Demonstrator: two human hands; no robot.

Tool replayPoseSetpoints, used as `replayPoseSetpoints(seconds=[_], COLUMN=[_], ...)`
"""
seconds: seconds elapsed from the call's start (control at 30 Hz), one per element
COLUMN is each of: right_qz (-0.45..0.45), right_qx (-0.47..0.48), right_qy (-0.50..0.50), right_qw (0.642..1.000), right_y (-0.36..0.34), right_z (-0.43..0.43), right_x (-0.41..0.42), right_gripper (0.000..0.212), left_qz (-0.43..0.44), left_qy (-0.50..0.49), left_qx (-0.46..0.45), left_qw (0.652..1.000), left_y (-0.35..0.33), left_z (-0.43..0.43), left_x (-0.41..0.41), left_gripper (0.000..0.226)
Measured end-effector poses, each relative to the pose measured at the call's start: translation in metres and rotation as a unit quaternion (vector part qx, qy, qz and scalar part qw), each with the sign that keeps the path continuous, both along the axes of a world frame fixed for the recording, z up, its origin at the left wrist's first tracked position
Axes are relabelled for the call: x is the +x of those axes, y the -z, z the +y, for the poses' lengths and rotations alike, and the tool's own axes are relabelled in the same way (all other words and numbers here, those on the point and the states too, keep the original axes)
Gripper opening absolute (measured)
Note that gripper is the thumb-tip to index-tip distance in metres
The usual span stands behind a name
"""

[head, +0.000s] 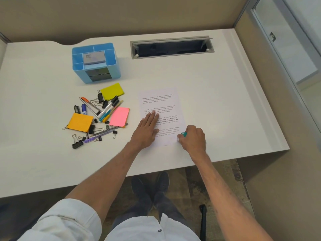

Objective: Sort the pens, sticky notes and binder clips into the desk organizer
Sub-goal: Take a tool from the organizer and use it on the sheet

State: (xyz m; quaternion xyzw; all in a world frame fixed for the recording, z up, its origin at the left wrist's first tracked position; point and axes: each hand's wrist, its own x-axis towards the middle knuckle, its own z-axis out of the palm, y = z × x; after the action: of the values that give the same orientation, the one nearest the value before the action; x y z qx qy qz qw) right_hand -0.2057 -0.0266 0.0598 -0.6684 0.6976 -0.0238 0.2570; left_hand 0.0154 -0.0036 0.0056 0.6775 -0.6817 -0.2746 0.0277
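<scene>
A blue desk organizer [112,66] stands at the back left of the white desk, with a grey pad in its middle compartment. In front of it lies a loose pile: yellow sticky notes [112,91], pink sticky notes [119,116], orange sticky notes [80,122], several pens and markers [108,108] and several black binder clips [77,144]. My left hand [147,130] rests flat, fingers apart, on a printed sheet [160,103]. My right hand [192,137] is closed around a green-capped pen [184,134] at the sheet's lower right corner.
A grey cable tray opening [172,47] is set into the desk at the back. Beige partition walls surround the desk, and a glass panel [284,49] stands at the right. The desk's front edge runs diagonally below my arms; my shoes [151,185] show beneath it.
</scene>
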Motion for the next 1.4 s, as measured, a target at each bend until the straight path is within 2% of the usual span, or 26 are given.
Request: replayPoseSetpoints(seconds=[0.33, 0.53, 0.7, 0.83, 0.97, 1.1, 1.17, 1.4], right_qz=[0.008, -0.134, -0.291, -0.357, -0.428, -0.480, -0.489, -0.454], right_qx=[0.018, 0.036, 0.065, 0.116, 0.183, 0.225, 0.231, 0.172], right_qy=[0.007, 0.113, 0.187, 0.234, 0.292, 0.261, 0.228, 0.090], right_qw=[1.000, 0.984, 0.936, 0.897, 0.836, 0.807, 0.809, 0.870], right_y=[-0.010, -0.045, -0.041, -0.032, -0.025, -0.024, -0.028, -0.047], right_z=[-0.013, -0.052, -0.067, -0.068, -0.073, -0.079, -0.085, -0.112], right_x=[-0.008, -0.031, -0.039, -0.035, -0.028, -0.011, 0.008, 0.109], right_gripper=[0.036, 0.048, 0.035, 0.029, 0.023, 0.022, 0.023, 0.016], left_qz=[-0.008, -0.004, 0.019, 0.030, 0.035, 0.029, 0.025, -0.008], left_qy=[0.002, 0.001, -0.007, -0.018, -0.025, -0.028, -0.040, -0.102], left_qx=[-0.003, -0.006, -0.004, -0.022, -0.039, -0.063, -0.079, -0.120], left_qw=[1.000, 1.000, 1.000, 0.999, 0.998, 0.997, 0.996, 0.988], left_y=[0.001, 0.003, 0.003, 0.002, -0.003, -0.014, -0.021, -0.050], left_z=[-0.001, 0.001, 0.001, 0.001, -0.002, -0.001, -0.003, -0.019], left_x=[-0.002, -0.002, -0.003, -0.002, 0.001, 0.014, 0.026, 0.095], left_gripper=[0.068, 0.068, 0.066, 0.062, 0.061, 0.062, 0.062, 0.065])
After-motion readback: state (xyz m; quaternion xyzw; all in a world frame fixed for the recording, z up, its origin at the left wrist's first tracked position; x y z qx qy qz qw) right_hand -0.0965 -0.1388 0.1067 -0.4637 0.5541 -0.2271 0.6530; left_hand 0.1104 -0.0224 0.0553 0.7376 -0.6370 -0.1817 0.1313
